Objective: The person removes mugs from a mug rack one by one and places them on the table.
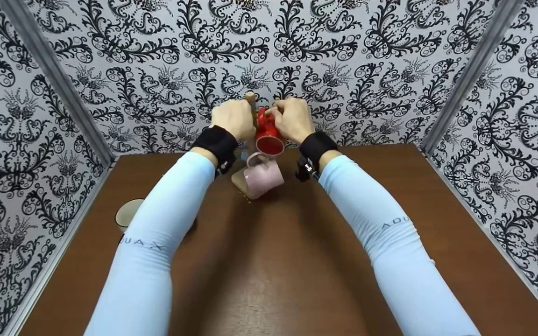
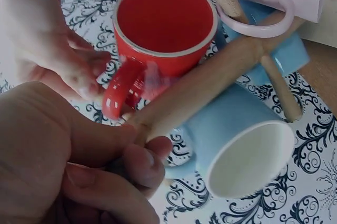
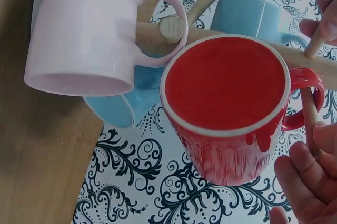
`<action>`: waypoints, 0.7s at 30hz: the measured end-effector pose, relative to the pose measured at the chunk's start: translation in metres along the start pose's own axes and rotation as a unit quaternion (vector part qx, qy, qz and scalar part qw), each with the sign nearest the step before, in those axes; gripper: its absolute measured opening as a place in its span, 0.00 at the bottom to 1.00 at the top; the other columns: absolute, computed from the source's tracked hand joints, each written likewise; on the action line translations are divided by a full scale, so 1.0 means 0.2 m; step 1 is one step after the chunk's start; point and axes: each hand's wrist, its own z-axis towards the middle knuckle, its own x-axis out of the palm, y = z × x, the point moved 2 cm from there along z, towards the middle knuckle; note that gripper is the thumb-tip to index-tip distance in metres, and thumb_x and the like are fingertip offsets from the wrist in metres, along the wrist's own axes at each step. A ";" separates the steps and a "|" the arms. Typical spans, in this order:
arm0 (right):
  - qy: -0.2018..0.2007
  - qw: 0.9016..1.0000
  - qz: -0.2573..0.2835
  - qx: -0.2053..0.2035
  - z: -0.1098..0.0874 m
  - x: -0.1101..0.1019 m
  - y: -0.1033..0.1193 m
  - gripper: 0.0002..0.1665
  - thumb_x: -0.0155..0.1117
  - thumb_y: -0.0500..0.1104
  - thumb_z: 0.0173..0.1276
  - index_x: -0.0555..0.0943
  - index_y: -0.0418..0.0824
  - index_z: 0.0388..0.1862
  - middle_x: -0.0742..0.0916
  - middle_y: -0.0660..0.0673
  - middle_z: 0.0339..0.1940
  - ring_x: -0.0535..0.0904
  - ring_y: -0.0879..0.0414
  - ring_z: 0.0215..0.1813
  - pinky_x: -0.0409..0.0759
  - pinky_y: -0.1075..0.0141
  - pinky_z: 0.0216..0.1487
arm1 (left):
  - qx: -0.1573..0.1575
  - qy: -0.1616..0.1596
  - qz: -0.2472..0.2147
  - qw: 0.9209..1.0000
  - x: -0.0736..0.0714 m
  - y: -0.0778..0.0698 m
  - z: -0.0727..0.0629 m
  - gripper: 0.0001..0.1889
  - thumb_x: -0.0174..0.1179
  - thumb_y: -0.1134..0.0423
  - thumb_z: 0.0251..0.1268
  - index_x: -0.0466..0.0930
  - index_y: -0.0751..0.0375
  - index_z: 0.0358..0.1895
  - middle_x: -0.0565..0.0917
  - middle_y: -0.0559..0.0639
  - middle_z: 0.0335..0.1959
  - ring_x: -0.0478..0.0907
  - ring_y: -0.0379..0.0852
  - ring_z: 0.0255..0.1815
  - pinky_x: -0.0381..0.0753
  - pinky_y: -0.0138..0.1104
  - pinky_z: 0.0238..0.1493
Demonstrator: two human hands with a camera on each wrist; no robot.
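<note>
Left hand: fingers curled round the top of my wooden mug tree.
Right hand: fingertips pinching the red mug, handle side.
Red mug: between my hands, handle looped at a peg, mouth facing me.
Below: pink mug hanging.

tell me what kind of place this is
Probably a staged recording booth, not a home kitchen: a bare brown table boxed in by panels of black-and-white patterned wallpaper, with only a wooden mug tree and mugs, like the red mug both hands handle.
</note>
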 end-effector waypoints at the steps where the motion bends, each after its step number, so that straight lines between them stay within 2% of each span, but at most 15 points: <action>1: -0.006 1.000 0.000 -0.005 -0.01 0.00 0.00 0.14 0.68 0.41 0.80 0.94 0.39 0.56 0.96 0.35 0.57 0.93 0.37 0.58 0.88 0.48 0.64 | -0.001 -0.001 -0.001 1.000 0.00 0.01 0.01 0.18 0.67 0.57 0.69 0.89 0.64 0.57 0.93 0.64 0.57 0.92 0.64 0.57 0.92 0.58 0.59; 5: -0.022 1.000 -0.003 -0.017 -0.03 -0.01 0.01 0.12 0.70 0.42 0.79 0.96 0.39 0.50 0.97 0.36 0.49 0.93 0.37 0.52 0.88 0.47 0.58 | -0.004 -0.005 -0.004 1.000 0.01 0.04 0.02 0.21 0.71 0.57 0.66 0.88 0.63 0.59 0.92 0.64 0.58 0.92 0.64 0.58 0.92 0.58 0.59; 11: -0.026 1.000 -0.001 -0.005 -0.06 -0.01 0.02 0.10 0.72 0.44 0.80 0.97 0.42 0.43 0.97 0.38 0.41 0.92 0.39 0.43 0.84 0.49 0.49 | 0.002 -0.013 -0.003 1.000 0.03 0.06 0.03 0.21 0.71 0.59 0.65 0.85 0.60 0.60 0.93 0.63 0.56 0.92 0.64 0.56 0.93 0.58 0.57; 16: -0.018 1.000 0.005 0.010 -0.06 -0.01 0.03 0.11 0.71 0.45 0.81 0.96 0.42 0.46 0.98 0.38 0.45 0.93 0.39 0.45 0.87 0.49 0.51 | 0.003 -0.019 -0.001 1.000 0.03 0.06 0.02 0.20 0.70 0.60 0.66 0.85 0.60 0.61 0.93 0.64 0.56 0.92 0.65 0.56 0.93 0.59 0.55; 21: -0.007 0.999 0.026 0.019 -0.06 -0.02 0.00 0.13 0.71 0.46 0.82 0.95 0.42 0.54 0.97 0.38 0.53 0.93 0.40 0.53 0.87 0.49 0.58 | 0.004 -0.032 0.004 0.999 0.03 0.05 0.00 0.20 0.69 0.58 0.71 0.84 0.59 0.63 0.93 0.64 0.57 0.92 0.66 0.57 0.93 0.60 0.55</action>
